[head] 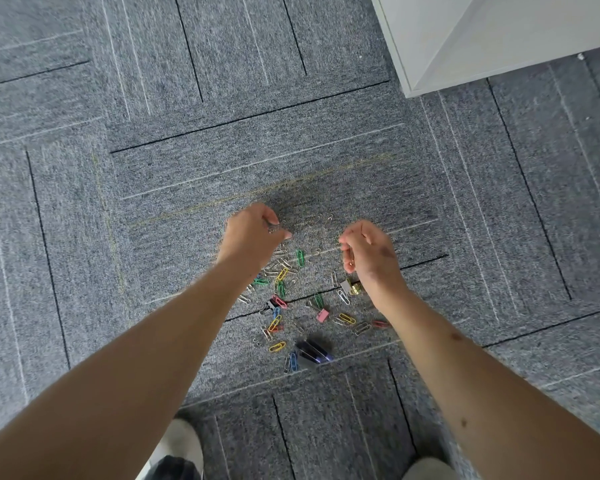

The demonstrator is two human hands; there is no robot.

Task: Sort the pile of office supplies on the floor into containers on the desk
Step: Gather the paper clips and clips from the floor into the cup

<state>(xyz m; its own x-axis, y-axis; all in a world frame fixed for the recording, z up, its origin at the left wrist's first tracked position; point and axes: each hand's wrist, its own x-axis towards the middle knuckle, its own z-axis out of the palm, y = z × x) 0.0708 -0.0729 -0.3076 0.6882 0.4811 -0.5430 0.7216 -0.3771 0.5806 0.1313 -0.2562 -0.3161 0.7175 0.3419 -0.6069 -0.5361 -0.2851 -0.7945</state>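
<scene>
A scatter of office supplies lies on the grey carpet: coloured and silver paper clips (282,274), a pink binder clip (322,315), a black binder clip (271,304), a gold binder clip (354,288) and a purple binder clip (315,351). My left hand (253,233) hovers over the far left of the pile, fingers closed on several silver paper clips. My right hand (368,249) is over the right side, pinching a gold paper clip (351,256) between thumb and fingers.
A white desk leg or panel (465,39) stands at the upper right. Grey carpet tiles (153,168) stretch all around. My two shoes (182,448) show at the bottom edge. No containers are in view.
</scene>
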